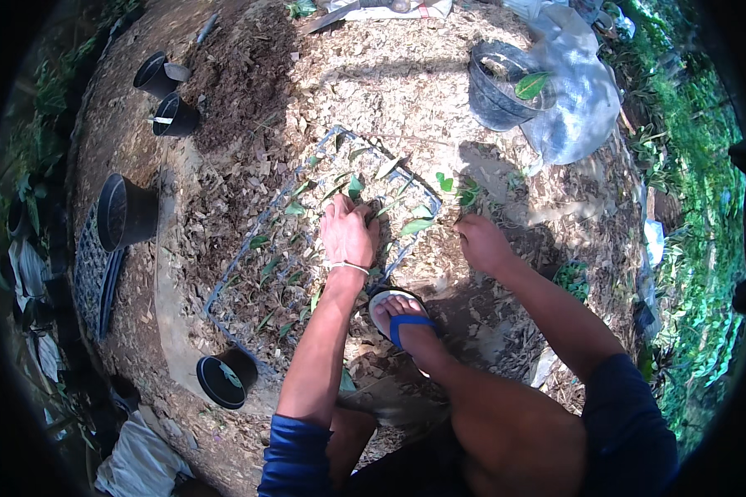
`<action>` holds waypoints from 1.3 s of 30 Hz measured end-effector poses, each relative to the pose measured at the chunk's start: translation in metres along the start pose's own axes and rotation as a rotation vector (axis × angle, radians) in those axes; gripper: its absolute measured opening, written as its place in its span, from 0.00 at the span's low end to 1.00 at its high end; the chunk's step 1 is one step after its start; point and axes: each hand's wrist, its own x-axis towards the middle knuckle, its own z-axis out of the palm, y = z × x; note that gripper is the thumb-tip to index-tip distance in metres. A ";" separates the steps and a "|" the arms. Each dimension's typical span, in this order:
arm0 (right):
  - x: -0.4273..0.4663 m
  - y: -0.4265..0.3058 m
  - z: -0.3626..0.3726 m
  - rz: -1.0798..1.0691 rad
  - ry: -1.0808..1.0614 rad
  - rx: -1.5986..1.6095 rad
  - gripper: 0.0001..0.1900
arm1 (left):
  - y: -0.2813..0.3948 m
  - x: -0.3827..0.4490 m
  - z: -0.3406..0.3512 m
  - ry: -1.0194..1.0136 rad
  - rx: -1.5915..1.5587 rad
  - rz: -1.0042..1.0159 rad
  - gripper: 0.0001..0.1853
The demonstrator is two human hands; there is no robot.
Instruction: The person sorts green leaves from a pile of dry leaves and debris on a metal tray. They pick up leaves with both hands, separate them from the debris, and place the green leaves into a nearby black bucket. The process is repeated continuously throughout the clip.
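Observation:
A shallow seedling tray (206,307) filled with pale chips lies on the ground before me. Several green leaf cuttings stand or lean in it, among them a broad leaf (416,226) near its right side. My left hand (350,231), with a pale band at the wrist, reaches down into the tray between cuttings. Its fingertips are hidden, so any hold is unclear. Just outside the tray's right edge is my right hand (485,243), thumb and fingers drawn together; whether something small is between them is unclear. Loose green leaves (469,194) lie on the chips beyond it.
My sandalled foot (404,320) rests against the tray's near right edge. Black plant pots (127,214) and stacked cell trays (93,273) are at left. Another black pot (227,379) lies near left. At far right, a dark bucket (503,93) stands beside a plastic sack (572,93).

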 end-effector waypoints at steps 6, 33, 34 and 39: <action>-0.021 -0.007 0.019 -0.099 0.079 -0.245 0.18 | 0.000 0.000 0.000 -0.013 0.005 0.025 0.12; 0.040 0.004 -0.058 0.190 -0.360 0.308 0.13 | -0.002 -0.001 0.000 -0.004 -0.010 0.015 0.12; 0.041 0.003 -0.059 0.177 -0.351 0.250 0.13 | -0.002 -0.001 0.000 -0.005 -0.005 0.002 0.11; 0.046 0.003 -0.061 0.102 -0.399 0.052 0.11 | 0.002 -0.002 -0.001 0.013 -0.001 -0.004 0.14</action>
